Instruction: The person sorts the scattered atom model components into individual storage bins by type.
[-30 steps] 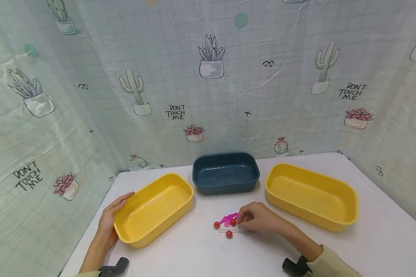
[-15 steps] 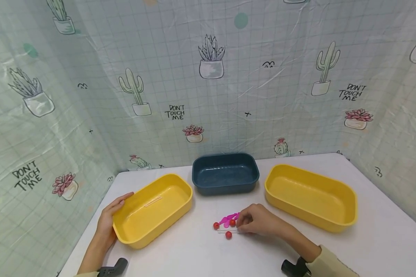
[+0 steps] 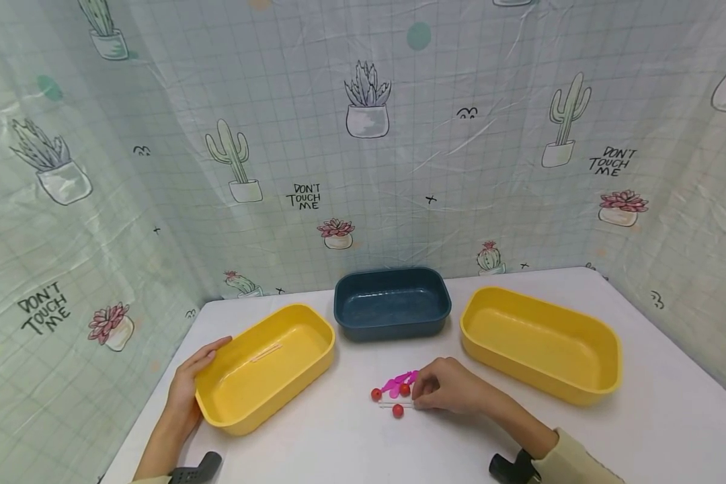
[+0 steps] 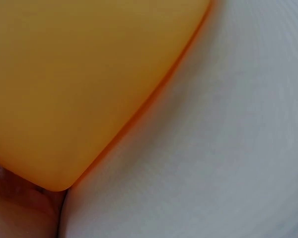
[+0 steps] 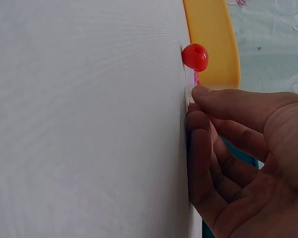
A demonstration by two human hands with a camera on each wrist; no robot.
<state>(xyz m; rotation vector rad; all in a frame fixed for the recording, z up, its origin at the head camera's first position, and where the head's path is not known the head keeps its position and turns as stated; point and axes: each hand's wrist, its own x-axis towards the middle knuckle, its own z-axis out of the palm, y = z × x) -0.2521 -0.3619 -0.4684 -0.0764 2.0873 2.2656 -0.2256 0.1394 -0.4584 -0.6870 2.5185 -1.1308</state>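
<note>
My left hand (image 3: pixel 184 390) lies along the outer left side of the left yellow tray (image 3: pixel 308 366), fingers stretched along the wall. Two thin pale sticks (image 3: pixel 266 352) lie inside it. In the left wrist view the tray's corner (image 4: pixel 59 168) meets the hand. On the white table my right hand (image 3: pixel 450 385) pinches the right end of a thin white stick (image 3: pixel 393 405) between thumb and curled fingers. Its fingertips partly hide that end. Around the stick are a red bead (image 3: pixel 397 411), two more red beads (image 3: pixel 376 394) and bright pink pieces (image 3: pixel 394 386), partly behind the hand.
A dark blue tray (image 3: pixel 393 333) stands at the back middle. Another yellow tray (image 3: pixel 538 376) stands right of my right hand. A patterned cloth (image 3: pixel 399 168) hangs behind and along both sides of the white table (image 3: pixel 314 450).
Both hands stay nearly where they were. The right fingers stay at the stick's end. The whole view shifts slightly.
</note>
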